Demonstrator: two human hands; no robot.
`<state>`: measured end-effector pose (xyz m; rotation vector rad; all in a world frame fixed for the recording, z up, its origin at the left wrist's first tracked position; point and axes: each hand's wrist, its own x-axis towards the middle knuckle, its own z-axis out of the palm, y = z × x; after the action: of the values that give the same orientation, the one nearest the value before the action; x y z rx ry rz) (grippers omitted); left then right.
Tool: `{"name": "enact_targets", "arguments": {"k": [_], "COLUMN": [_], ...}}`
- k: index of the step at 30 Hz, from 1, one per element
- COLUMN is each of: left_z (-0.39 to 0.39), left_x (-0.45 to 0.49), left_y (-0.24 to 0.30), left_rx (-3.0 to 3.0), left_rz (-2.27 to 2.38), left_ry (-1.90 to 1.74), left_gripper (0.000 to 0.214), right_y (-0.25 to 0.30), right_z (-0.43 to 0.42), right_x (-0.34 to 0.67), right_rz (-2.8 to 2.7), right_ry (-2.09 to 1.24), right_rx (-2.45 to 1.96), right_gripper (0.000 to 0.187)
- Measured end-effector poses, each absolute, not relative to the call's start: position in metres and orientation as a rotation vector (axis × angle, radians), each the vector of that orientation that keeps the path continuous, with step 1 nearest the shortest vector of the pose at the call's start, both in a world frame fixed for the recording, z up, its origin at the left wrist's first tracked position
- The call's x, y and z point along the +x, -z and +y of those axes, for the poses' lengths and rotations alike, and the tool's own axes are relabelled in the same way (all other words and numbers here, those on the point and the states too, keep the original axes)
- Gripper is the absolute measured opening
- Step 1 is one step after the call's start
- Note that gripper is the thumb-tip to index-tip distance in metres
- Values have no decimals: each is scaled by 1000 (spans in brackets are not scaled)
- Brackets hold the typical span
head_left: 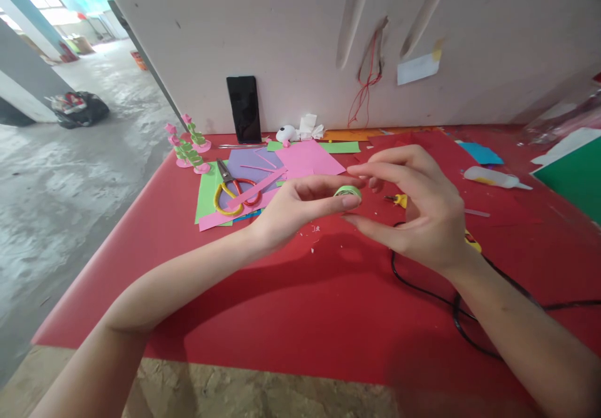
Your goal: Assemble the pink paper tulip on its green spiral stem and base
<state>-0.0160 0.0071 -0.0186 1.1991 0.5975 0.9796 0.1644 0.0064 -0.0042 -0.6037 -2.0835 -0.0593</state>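
My left hand pinches a small rolled coil of light green paper between thumb and fingers, above the red table. Close on its right is my right hand, fingers curved and spread apart, thumb and index tips near the coil without gripping it. Behind the right hand, partly hidden, lies a yellow glue gun with a black cord. Left of the hands, scissors with yellow and red handles rest on purple, green and pink paper sheets.
Pink paper flowers stand at the table's left edge. A black phone leans on the wall panel. A white squeeze bottle and a green sheet lie at right. The black cord loops near my right forearm.
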Motion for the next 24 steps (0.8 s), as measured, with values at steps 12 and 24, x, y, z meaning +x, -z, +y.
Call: {"name": "enact_targets", "arguments": {"k": [12,24], "left_z": [5,2], "left_x": [-10,-12], "left_y": [10,10], "left_rx": [1063,1052], "left_rz": [527,509], "left_ry": [-1022,-1091], "left_gripper": [23,12], "right_y": [6,8], "right_z": [8,10], "right_x": [163,165], "right_rz": [-1969,-1927], "right_ry": [3,-289], "right_rx": [-605,-557], "right_gripper": [37,48]}}
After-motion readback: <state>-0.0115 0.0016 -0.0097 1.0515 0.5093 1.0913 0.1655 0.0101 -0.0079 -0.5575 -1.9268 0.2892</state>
